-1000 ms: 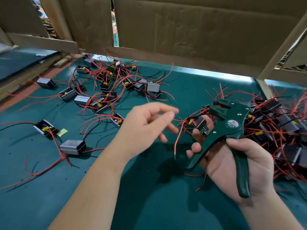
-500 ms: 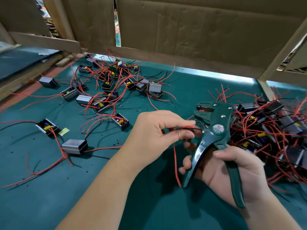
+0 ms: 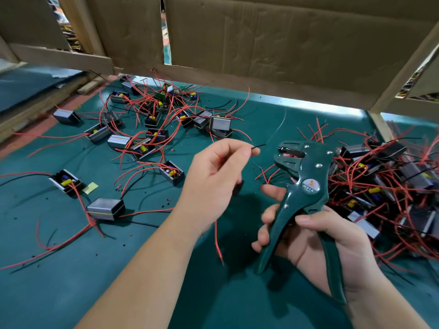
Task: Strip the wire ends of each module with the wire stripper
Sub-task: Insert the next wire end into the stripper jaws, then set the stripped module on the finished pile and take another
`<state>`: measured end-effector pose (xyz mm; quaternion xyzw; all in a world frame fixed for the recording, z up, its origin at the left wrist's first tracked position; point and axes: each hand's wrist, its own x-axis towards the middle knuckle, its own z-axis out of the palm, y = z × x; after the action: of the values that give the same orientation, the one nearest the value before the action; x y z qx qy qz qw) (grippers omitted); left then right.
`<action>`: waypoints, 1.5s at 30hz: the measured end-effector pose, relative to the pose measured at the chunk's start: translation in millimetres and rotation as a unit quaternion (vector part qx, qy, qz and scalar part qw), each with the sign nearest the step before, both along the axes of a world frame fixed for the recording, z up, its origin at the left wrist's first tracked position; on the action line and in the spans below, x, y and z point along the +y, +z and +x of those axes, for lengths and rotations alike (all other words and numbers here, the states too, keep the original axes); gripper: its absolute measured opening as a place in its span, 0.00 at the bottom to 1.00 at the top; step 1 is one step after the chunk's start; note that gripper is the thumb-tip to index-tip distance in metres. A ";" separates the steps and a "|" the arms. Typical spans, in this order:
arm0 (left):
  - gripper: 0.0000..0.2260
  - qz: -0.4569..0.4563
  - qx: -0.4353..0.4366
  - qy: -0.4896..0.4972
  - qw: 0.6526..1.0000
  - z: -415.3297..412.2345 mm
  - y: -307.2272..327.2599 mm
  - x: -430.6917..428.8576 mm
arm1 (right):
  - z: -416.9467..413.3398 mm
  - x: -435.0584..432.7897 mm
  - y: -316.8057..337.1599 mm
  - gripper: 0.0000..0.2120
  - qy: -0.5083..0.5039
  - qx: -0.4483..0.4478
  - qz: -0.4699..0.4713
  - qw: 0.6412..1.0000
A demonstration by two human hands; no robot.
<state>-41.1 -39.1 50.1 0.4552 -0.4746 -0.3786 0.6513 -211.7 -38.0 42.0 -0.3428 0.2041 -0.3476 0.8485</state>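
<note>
My left hand (image 3: 213, 179) pinches the end of a thin black wire (image 3: 257, 146) between thumb and forefinger. The wire tip points at the jaws of the green wire stripper (image 3: 306, 176) and stops a short gap to their left. A dark module (image 3: 238, 187) is mostly hidden under that hand, and its red wire (image 3: 217, 243) dangles over the mat. My right hand (image 3: 332, 241) grips both stripper handles, jaws up and facing left.
Several modules with red and black wires (image 3: 152, 119) lie scattered on the green mat (image 3: 71, 281) at left. A dense tangled pile of modules (image 3: 392, 181) sits at right, behind the stripper. A cardboard wall (image 3: 261, 39) closes off the back.
My left hand went from reaching with loose fingers to pinching a wire beside the stripper jaws, then lifted its black tip slightly left of them. The stripper shifted left and lower.
</note>
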 end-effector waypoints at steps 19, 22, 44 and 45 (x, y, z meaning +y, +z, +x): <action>0.05 -0.128 -0.303 0.104 0.939 5.4 -0.3 4.1 | -5.8 4.1 3.3 0.16 0.122 -0.042 0.004 0.992; 0.05 -0.130 -0.326 0.104 0.931 6.7 -0.3 3.7 | -3.6 5.5 3.4 0.19 0.089 -0.008 -0.001 0.996; 0.05 -0.143 -0.388 0.109 0.904 13.9 -2.5 1.1 | -1.5 9.8 7.7 0.21 0.063 0.045 -0.008 0.997; 0.04 -0.136 -0.383 0.096 0.909 12.5 -4.2 1.0 | -0.9 10.5 7.1 0.23 0.053 0.049 -0.005 0.997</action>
<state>-28.6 -38.1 45.9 0.5156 -0.6886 -0.0430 0.5080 -212.6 -27.5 49.0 -0.3738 0.2252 -0.2861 0.8530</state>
